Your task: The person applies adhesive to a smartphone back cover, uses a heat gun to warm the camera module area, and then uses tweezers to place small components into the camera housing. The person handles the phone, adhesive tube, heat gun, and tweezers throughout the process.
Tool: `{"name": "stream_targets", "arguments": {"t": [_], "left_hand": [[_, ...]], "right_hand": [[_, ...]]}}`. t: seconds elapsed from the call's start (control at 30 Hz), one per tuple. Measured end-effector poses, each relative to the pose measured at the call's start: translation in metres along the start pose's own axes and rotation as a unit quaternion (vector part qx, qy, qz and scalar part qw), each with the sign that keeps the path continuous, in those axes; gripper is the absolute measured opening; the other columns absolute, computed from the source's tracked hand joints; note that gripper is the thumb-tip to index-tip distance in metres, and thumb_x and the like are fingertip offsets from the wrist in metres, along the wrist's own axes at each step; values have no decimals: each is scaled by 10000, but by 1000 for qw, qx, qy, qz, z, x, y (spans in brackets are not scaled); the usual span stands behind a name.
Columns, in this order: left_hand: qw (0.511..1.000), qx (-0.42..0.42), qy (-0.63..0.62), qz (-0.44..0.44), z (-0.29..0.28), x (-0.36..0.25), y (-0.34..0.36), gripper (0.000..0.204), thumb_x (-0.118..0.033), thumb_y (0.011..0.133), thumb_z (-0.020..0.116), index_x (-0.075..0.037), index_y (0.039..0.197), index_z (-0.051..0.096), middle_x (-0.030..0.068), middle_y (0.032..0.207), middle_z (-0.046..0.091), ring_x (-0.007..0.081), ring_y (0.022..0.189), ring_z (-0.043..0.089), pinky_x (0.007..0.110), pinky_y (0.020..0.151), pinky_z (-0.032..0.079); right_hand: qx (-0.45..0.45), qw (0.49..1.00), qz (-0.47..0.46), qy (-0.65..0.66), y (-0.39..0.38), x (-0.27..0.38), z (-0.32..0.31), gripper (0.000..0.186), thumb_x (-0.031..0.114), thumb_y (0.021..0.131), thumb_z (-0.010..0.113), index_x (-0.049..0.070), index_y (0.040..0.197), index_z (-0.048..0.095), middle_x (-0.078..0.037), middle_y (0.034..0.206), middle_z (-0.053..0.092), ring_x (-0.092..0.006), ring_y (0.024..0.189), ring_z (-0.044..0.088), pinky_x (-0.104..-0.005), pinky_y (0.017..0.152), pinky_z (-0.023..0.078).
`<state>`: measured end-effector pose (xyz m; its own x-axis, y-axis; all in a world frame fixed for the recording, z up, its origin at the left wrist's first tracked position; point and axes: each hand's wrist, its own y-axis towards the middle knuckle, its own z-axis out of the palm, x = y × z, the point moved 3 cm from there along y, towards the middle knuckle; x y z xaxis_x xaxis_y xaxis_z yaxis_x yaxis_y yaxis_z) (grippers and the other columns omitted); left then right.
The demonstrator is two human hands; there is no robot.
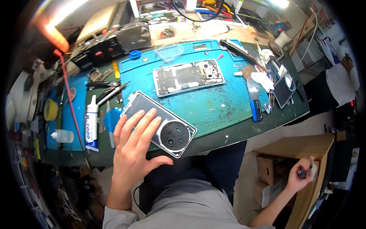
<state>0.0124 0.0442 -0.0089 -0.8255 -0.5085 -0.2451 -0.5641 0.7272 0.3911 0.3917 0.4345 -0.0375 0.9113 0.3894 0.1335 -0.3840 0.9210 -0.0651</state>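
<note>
My left hand (pixel 133 149) rests with fingers spread on a phone back cover (pixel 167 112), its inner side up. The cover has a large round black camera ring and lies tilted at the near edge of the mat. Beyond it sits an opened phone (pixel 188 77) with its inner parts and camera module exposed. Far to the right, my right hand (pixel 299 175) is closed around a dark, round-ended object (pixel 301 173) beside a wooden cabinet. Something whitish and blurred shows at those fingertips; its kind is unclear.
A blue work mat (pixel 213 114) covers much of the bench. A white glue tube (pixel 92 122) and pliers (pixel 101 84) lie left. On the right are a blue-handled scraper (pixel 256 105) and a dark panel (pixel 284 90). A wooden cabinet (pixel 301 144) stands lower right; another person (pixel 339 86) is behind.
</note>
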Motion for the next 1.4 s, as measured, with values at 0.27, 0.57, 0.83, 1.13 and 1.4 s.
{"name": "stream_targets", "arguments": {"t": [0.27, 0.57, 0.83, 1.13, 1.4], "left_hand": [[926, -202, -253, 195, -16, -27, -68, 325, -322, 1019, 642, -53, 1188, 709, 74, 1079, 738, 233, 901, 712, 382, 798, 581], [845, 184, -499, -56, 2, -47, -91, 595, -192, 948, 722, -27, 1478, 508, 158, 1319, 669, 287, 1174, 675, 395, 1035, 526], [832, 228, -471, -183, -40, -43, -176, 1063, -273, 822, 871, -37, 1613, 201, 170, 1362, 577, 253, 1248, 579, 374, 1056, 461], [697, 53, -623, -352, -14, 29, -290, 738, -134, 741, 910, -38, 1381, 553, 74, 1166, 661, 179, 1067, 654, 341, 913, 544], [743, -75, -591, -305, -62, 49, -206, 463, -133, 715, 884, -54, 1042, 566, 77, 969, 704, 198, 852, 711, 357, 781, 585]], "right_hand": [[54, 607, -97, -787, -95, 64, -190, 570, 113, 924, 594, -8, 1472, 497, -128, 1043, 707, -263, 924, 664, -369, 874, 552], [544, 166, -190, -800, -163, -186, 9, 492, 72, 779, 678, -9, 1264, 686, -71, 784, 627, -220, 630, 568, -371, 593, 431], [799, 82, -249, -541, -257, -295, 64, 551, 221, 786, 645, -37, 1271, 598, -30, 915, 525, -164, 824, 542, -308, 741, 425], [869, 283, -269, -304, -274, -288, 63, 339, 173, 871, 648, 43, 1183, 670, -33, 967, 589, -174, 950, 595, -332, 956, 492], [559, 258, -322, -719, -24, -296, 80, 235, -26, 842, 649, 35, 1067, 675, -107, 985, 681, -299, 832, 621, -407, 724, 538]]}}
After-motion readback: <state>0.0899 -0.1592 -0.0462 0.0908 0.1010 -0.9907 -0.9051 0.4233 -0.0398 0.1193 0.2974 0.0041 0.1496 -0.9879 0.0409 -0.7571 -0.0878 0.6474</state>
